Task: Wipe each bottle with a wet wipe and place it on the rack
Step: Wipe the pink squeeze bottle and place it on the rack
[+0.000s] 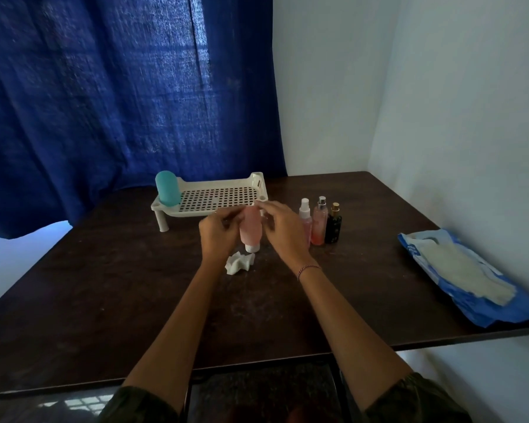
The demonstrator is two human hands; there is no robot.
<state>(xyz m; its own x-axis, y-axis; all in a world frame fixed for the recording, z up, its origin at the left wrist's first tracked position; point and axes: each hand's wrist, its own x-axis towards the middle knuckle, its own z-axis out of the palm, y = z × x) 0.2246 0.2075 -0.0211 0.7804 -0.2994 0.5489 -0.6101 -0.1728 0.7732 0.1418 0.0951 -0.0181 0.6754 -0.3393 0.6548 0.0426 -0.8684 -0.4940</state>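
A: The pink bottle (pixel 250 228) stands cap-down on the table (pixel 135 285), just in front of the rack (pixel 217 198). The left hand (pixel 219 236) and right hand (pixel 283 232) flank it, fingers up by its top end.

B: Gripping it?

A: Can't tell, either hand. The fingers are motion-blurred, so it could be a pinch or just a touch. Neither hand has the wipe (pixel 239 262). It lies crumpled on the table, just in front of the bottle.

B: Risks?

A: My read:
- It's a tall, soft bottle on a narrow cap, so a loose nudge tips it.
- The right hand is close to the three spray bottles (pixel 319 224). A sideways swing could knock them over, nearest one first.
- Going up onto the rack, the cap could catch the front lip.
- With the wipe down, I can't confirm this bottle got a full wipe. It might be racked half done.
- The teal bottle (pixel 167 188) is at the rack's far left end, well apart. I'd expect no clash there.

B: What's hidden?

A: Several things:
- The fingers cover the bottle's top end and the contact points.
- The hands block the rack's right front corner.
- Labels on the spray bottles are too small to read.
- The frame edge cuts off the wipe pack (pixel 471 276) at right. Can't see how it's opened.
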